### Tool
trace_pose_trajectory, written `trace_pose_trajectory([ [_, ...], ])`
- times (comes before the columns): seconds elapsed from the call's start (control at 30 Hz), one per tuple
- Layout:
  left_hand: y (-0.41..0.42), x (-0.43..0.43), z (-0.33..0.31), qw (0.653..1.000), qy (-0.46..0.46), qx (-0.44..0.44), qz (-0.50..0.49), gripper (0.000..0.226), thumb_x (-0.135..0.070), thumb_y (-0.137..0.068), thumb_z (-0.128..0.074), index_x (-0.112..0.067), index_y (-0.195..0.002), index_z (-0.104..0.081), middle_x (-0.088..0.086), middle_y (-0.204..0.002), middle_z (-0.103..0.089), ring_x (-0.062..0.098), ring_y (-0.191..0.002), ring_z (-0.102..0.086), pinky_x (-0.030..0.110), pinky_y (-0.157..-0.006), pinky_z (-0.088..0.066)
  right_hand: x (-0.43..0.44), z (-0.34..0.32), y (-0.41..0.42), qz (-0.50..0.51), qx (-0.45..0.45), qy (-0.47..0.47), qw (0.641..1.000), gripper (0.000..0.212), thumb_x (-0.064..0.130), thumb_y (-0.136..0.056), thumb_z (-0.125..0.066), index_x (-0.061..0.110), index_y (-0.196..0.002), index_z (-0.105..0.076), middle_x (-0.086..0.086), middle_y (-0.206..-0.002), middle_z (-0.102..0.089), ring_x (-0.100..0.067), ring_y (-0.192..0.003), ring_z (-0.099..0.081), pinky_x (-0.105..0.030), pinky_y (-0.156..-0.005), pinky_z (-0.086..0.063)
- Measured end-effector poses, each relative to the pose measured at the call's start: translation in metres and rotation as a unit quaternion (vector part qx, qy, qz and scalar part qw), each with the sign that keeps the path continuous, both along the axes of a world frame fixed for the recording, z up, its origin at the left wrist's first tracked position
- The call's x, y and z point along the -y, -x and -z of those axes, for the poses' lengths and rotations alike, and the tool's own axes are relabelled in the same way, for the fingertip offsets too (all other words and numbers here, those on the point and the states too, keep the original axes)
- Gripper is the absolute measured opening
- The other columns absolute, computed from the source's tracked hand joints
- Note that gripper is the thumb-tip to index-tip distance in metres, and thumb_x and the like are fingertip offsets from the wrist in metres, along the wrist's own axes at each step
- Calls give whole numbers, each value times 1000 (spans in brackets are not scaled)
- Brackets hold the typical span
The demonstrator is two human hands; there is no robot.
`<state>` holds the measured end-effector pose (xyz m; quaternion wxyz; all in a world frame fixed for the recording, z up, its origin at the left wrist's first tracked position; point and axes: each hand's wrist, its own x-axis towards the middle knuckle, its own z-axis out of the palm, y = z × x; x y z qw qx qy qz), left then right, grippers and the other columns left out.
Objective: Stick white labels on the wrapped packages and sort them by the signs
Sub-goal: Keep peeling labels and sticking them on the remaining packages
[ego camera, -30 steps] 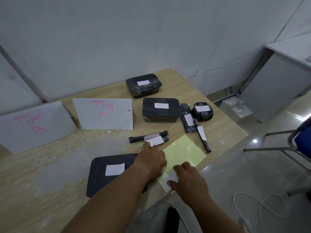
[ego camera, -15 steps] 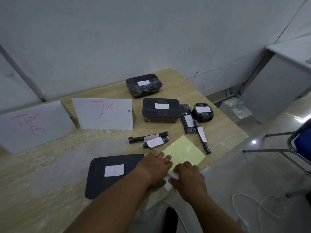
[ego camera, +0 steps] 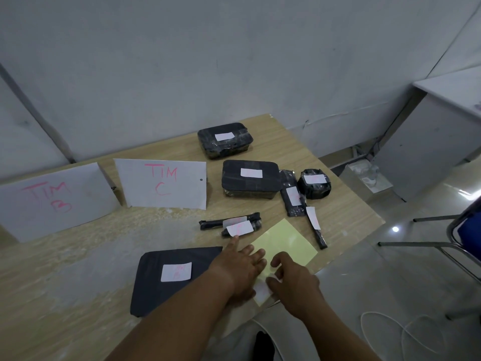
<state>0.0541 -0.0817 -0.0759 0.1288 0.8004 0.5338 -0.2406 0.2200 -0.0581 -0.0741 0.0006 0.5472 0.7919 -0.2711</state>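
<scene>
**Both hands at the label sheet**

White label (ego camera: pixel 261 291) sits at the near corner of the yellow backing sheet (ego camera: pixel 286 241), by the table's (ego camera: pixel 78 256) near right edge. Right hand (ego camera: pixel 295 282) is over it, fingers curled, thumb touching the label; can't tell if it's pinched. Left hand (ego camera: pixel 240 269) lies flat on the sheet's left edge, fingers spread. Flat black package (ego camera: pixel 153 287), labelled, is just left of that hand. Thin rolled packages (ego camera: pixel 208 224) lie just beyond the fingertips. Boxed packages (ego camera: pixel 250 183), labelled, sit farther back. Signs TIM B (ego camera: pixel 52 201) and TIM C (ego camera: pixel 161 183) stand at left.
</scene>
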Motion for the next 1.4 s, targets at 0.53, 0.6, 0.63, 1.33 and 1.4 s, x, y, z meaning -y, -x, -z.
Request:
trace_pose_trajectory([
  [0.53,0,-3,-3,1000,16,-3,2,77,-57,-99,-37,-22,-158,-3,3,-165,6,27,-152,1,62,-117,4,-15,-13,-13,-138,-72,-14,988,7,35,-82,-59,29,-84,-63,11,-90,-55,-9,-88,-49,-25,-79,-45],
  [0.6,0,-3,-3,1000,19,-4,5,78,-58,-98,-37,-21,-158,-2,3,-165,8,27,-152,2,62,-116,6,-12,-16,-15,-153,-87,-21,984,5,32,-80,-61,27,-80,-62,12,-87,-54,-8,-87,-46,-20,-77,-40],
  [0.63,1,-4,-3,1000,21,-4,5,78,-57,-98,-37,-21,-158,-1,3,-165,8,27,-152,2,62,-116,6,-11,-18,-15,-153,-94,-18,983,4,30,-79,-62,27,-78,-61,13,-86,-53,-7,-85,-46,-18,-76,-39],
  [1.33,10,-24,-24,988,-87,123,23,98,-86,-72,-50,-16,-140,-48,11,-137,-44,30,-123,-39,48,-103,-34,-62,-63,2,252,-479,202,816,21,22,-89,-62,24,-69,-59,-3,-78,-63,-16,-72,-59,-36,-68,-46],
  [1.4,10,-33,-31,977,-158,141,-6,74,-74,-86,-44,-15,-128,-58,10,-126,-52,28,-115,-43,46,-97,-36,-74,-61,8,254,-479,215,812,22,24,-90,-62,25,-68,-61,0,-73,-63,-14,-68,-59,-34,-66,-46],
])
